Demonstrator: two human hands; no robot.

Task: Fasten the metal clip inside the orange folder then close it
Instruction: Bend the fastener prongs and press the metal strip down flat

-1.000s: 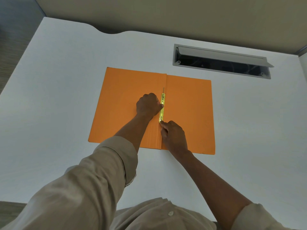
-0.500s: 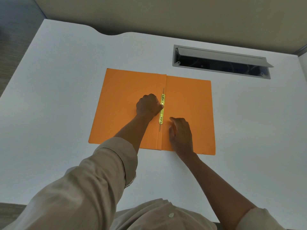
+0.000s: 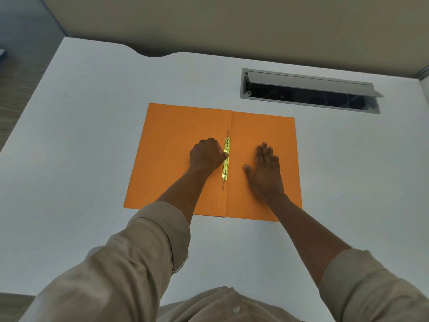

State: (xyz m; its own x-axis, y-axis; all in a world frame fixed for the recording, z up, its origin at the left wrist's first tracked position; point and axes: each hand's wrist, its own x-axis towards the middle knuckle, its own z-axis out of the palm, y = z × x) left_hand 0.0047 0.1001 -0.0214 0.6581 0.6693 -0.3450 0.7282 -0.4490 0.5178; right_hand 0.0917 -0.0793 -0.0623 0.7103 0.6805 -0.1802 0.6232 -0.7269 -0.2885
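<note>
An orange folder (image 3: 176,140) lies open and flat on the white table. A yellow metal clip (image 3: 226,169) runs along its centre fold, with thin grey prongs poking out at both ends. My left hand (image 3: 205,155) is curled into a fist on the left flap, and its thumb tip presses on the middle of the clip. My right hand (image 3: 264,170) lies flat on the right flap with fingers spread, well apart from the clip and holding nothing.
The white table (image 3: 92,126) has a curved notch in its far edge. A grey cable hatch (image 3: 308,83) stands open at the back right, beyond the folder. A beige wall rises behind the table.
My right hand has left the near end of the clip and slid right onto the right flap, opening flat. My left hand has stayed pressed on the clip.
</note>
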